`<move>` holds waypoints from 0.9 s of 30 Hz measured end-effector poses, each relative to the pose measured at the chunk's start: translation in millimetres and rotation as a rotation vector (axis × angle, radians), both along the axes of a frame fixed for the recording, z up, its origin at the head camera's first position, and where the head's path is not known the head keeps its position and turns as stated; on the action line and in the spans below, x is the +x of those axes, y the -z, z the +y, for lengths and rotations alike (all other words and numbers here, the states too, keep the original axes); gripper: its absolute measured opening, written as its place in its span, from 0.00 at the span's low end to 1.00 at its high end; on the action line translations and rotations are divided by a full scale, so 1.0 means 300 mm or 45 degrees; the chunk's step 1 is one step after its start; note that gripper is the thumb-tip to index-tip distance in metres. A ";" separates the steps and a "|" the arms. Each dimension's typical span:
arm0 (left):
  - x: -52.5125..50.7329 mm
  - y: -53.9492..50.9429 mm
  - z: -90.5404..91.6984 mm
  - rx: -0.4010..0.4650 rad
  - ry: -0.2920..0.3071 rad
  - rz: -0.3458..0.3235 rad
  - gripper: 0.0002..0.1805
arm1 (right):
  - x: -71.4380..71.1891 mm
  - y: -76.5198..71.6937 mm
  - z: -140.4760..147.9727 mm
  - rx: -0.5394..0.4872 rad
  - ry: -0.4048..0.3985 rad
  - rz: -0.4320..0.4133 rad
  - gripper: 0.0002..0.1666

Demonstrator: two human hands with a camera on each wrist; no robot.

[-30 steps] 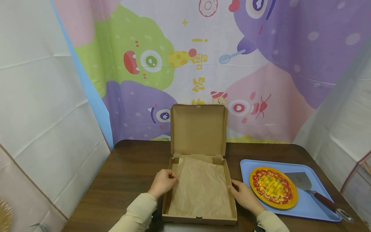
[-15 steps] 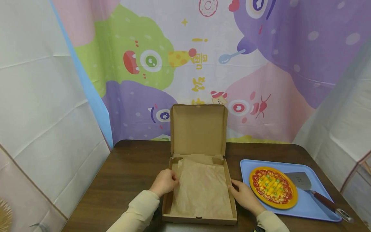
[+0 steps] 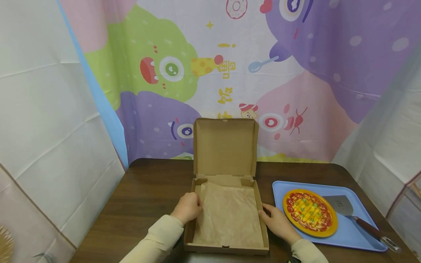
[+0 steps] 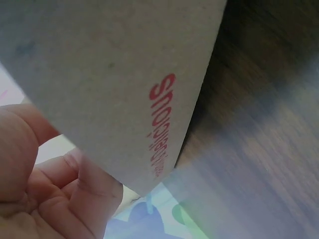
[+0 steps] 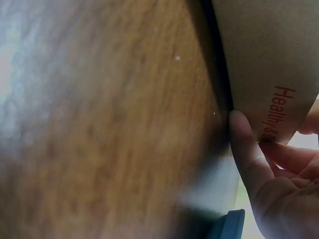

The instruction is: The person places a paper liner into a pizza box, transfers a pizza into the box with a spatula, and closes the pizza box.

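Observation:
An open cardboard pizza box (image 3: 227, 251) stands on the table, its lid (image 3: 225, 148) raised at the back. A sheet of brown parchment paper (image 3: 230, 215) lies inside, slightly askew. My left hand (image 3: 187, 207) reaches over the left wall, its curled fingers pinching the paper's left edge; the fingertips are partly hidden. In the left wrist view the left hand (image 4: 60, 184) appears behind the wall printed with red letters. My right hand (image 3: 276, 221) grips the right wall, thumb over its top edge. In the right wrist view, fingers of the right hand (image 5: 279, 184) touch the outer side.
To the right lies a blue tray (image 3: 356, 232) with a toy-like pizza (image 3: 310, 212) and a pizza server (image 3: 343, 205) whose brown handle (image 3: 368, 227) overhangs the tray's rim. Dark wood tabletop (image 3: 138, 204) extends left of the box. A printed curtain (image 3: 230, 84) hangs behind.
The paper's far edge has slid a little toward me and its left side has shifted. My left hand has turned slightly, its fingers more curled. The right hand stays still.

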State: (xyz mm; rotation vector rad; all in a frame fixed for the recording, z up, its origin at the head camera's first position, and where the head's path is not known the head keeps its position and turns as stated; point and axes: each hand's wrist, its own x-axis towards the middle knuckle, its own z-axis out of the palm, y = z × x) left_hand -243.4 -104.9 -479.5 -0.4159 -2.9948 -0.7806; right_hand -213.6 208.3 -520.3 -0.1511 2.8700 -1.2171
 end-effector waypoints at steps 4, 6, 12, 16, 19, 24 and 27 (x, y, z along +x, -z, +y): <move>0.001 0.000 0.010 -0.055 -0.020 -0.029 0.24 | -0.001 0.004 0.001 0.001 0.000 0.000 0.27; 0.003 -0.003 0.015 -0.083 -0.033 -0.050 0.24 | 0.000 0.004 0.001 -0.002 0.000 -0.004 0.27; 0.005 -0.011 0.026 -0.150 -0.054 -0.097 0.14 | 0.001 0.001 0.001 -0.003 -0.001 -0.014 0.27; 0.004 -0.012 0.033 -0.191 -0.054 -0.104 0.10 | 0.001 0.001 0.002 -0.005 -0.002 -0.013 0.27; 0.005 -0.013 0.035 -0.202 -0.055 -0.099 0.08 | 0.002 0.000 0.002 -0.005 -0.002 -0.014 0.27; 0.010 -0.021 0.038 -0.182 -0.051 -0.118 0.09 | 0.003 -0.003 0.000 -0.006 -0.002 -0.016 0.27; 0.015 -0.026 0.038 -0.155 -0.031 -0.133 0.15 | 0.003 -0.004 0.000 0.001 -0.002 -0.022 0.27</move>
